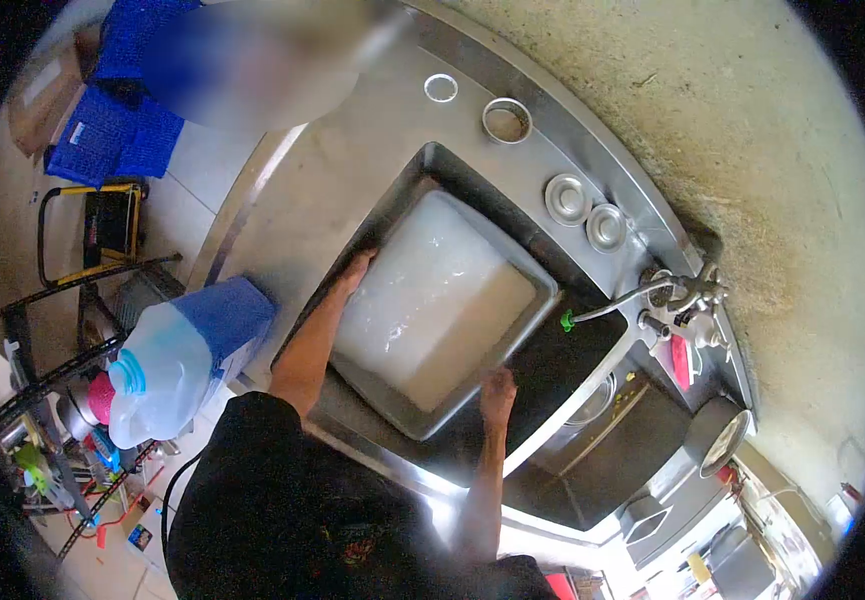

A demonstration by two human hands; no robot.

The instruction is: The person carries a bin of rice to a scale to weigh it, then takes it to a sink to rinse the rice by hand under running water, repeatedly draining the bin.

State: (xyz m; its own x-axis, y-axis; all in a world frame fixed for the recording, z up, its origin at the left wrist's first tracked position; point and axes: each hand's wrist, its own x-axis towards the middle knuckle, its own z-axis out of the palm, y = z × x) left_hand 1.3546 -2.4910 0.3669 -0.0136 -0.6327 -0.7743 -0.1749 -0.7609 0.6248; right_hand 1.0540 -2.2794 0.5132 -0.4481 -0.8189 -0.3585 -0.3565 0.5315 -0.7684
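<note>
A grey rectangular tub (384,398) holds cloudy whitish liquid (432,290) and sits tilted at an angle inside the left sink basin (430,160). My left hand (356,272) grips the tub's left side, its fingertips partly hidden at the edge. On the opposite side, near the lower right rim, my right hand (498,394) is closed on the tub's edge. Foam or glare whitens much of the liquid's surface, and a browner patch shows toward the right.
A faucet (697,295) with a green-tipped hose (567,320) reaches over the basin. Round metal tins (567,200) line the back ledge. A second basin (592,470) holds a stick and a strainer. A big plastic jug (167,365) stands left, and a blurred person (262,60) is at upper left.
</note>
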